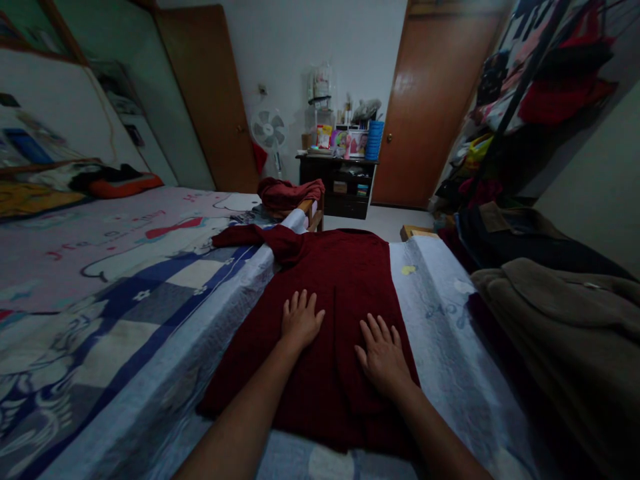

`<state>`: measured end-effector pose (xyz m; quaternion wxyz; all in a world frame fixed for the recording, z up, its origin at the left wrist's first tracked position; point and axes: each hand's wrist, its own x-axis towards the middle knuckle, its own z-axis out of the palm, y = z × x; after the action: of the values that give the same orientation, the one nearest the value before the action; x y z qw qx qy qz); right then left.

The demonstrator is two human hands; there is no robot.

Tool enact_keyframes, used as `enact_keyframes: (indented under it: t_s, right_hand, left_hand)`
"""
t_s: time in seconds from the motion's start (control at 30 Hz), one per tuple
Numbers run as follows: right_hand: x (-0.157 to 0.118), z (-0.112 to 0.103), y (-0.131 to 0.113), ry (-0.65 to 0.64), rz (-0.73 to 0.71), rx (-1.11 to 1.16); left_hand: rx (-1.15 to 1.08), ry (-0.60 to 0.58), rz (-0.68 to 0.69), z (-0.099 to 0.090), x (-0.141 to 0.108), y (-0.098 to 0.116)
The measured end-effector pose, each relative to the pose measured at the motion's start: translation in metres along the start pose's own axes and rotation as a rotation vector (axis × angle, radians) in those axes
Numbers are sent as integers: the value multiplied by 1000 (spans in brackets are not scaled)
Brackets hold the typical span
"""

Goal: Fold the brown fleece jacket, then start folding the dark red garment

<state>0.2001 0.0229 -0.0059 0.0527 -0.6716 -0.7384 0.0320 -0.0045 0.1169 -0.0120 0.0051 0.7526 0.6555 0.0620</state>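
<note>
A dark red long-sleeved top (310, 353) lies spread on the bed, its neck end pointing away from me. Its right side is folded inward, with that sleeve lying down along the body. The left sleeve stretches out to the left, over the bed's raised edge. My left hand (301, 319) rests flat on the middle of the cloth, fingers apart. On the folded sleeve at the right lies my right hand (384, 353), palm down with its fingers spread. Neither hand grips anything.
Folded clothes (560, 313), grey-brown and dark, are stacked at the right. A patterned blanket (165, 280) covers the bed on the left. Crumpled reddish cloth (287, 193) sits beyond the top. Farther back stand a white fan (270, 130) and a dark cabinet (333, 190).
</note>
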Motion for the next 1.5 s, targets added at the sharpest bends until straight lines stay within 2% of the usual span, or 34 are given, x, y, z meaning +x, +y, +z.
enact_keyframes:
  t_s: [0.1, 0.27, 0.33, 0.4, 0.5, 0.6, 0.73, 0.83, 0.93, 1.03, 1.17, 1.27, 1.33, 1.4, 1.5]
  right_hand:
    - [5, -16, 1, -45, -24, 0]
    - [40, -55, 12, -186, -56, 31]
    - [65, -65, 14, -235, -29, 32]
    - [91, -70, 13, -231, -12, 16]
    - [130, -71, 2, -174, -17, 24]
    - [166, -69, -9, -148, -22, 58]
    - [210, -66, -13, -152, 70, 81]
    - [235, -61, -10, -153, 173, 103]
    - [244, -47, -9, -85, 260, 118]
    - [239, -25, -10, 0, 304, 114]
    - [231, 0, -9, 185, 288, 110]
    - [232, 7, -6, 207, 288, 134]
    - [234, 7, -4, 207, 297, 149]
    - [236, 6, -4, 207, 305, 164]
    - [236, 6, -3, 208, 316, 189]
  left_hand:
    - [20, -8, 5, 0, 1, -1]
    - [13, -130, 14, -27, 23, -3]
    - [13, -100, 0, -34, 40, -2]
    - [0, -16, 20, -35, 59, 1]
    - [-45, 55, 62, -23, 84, 9]
    - [-86, 17, 59, -1, 98, 15]
    - [-74, 33, 56, 24, 100, 18]
    - [-48, 55, 58, 30, 98, 17]
    - [-47, 47, 55, 28, 97, 16]
    - [-52, 44, 56, 28, 98, 16]
    - [-52, 42, 52, 31, 97, 17]
    - [-57, -7, 27, 27, 100, 19]
    - [-71, -69, 1, 21, 109, 21]
    - [-86, -81, -21, 16, 124, 21]
    - [-92, 11, -24, 16, 154, 19]
